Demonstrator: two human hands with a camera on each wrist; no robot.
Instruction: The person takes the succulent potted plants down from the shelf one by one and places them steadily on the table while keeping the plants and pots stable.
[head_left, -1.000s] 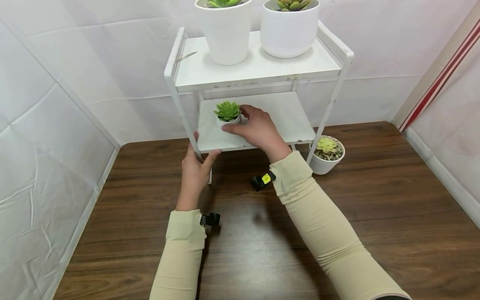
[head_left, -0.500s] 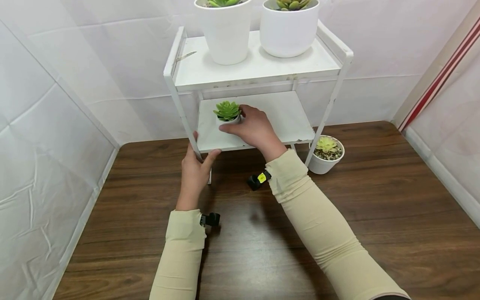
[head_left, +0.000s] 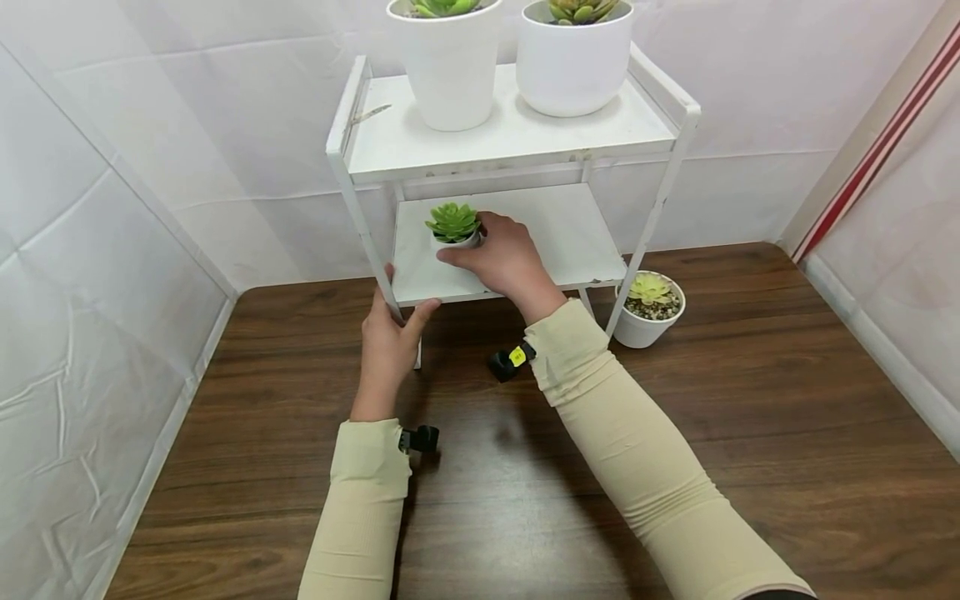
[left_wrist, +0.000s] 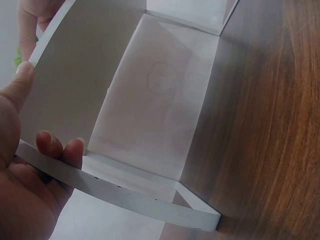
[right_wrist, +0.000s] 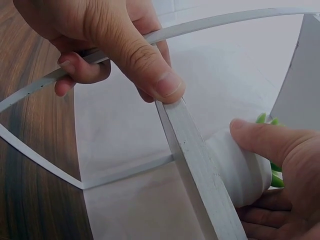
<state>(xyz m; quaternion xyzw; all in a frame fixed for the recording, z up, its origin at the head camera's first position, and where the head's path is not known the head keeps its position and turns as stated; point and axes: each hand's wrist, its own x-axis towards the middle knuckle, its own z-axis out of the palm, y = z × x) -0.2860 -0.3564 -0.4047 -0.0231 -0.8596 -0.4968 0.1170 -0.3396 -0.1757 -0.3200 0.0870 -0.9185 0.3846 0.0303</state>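
A small white pot with a green succulent [head_left: 453, 223] stands on the left part of the lower tier of a white two-tier shelf [head_left: 570, 229]. My right hand [head_left: 512, 257] holds this pot from its right side, thumb in front and fingers behind. In the right wrist view the thumb and fingers lie around the white pot [right_wrist: 235, 165], partly behind the tier's edge. My left hand [head_left: 386, 350] grips the shelf's front left leg at the lower tier. The left wrist view shows my left fingers [left_wrist: 74, 150] curled round the leg and the thumb on the tier's edge.
Two larger white potted succulents, a tapered one [head_left: 452, 75] and a rounded one [head_left: 573, 62], stand on the upper tier. Another potted succulent [head_left: 649, 308] stands on the brown wooden table [head_left: 750, 400], beside the shelf's right leg. White sheeting [head_left: 187, 125] hangs behind.
My right wrist and forearm have shifted slightly left. The small pot stays at the lower tier's left, and my left hand keeps its hold on the leg.
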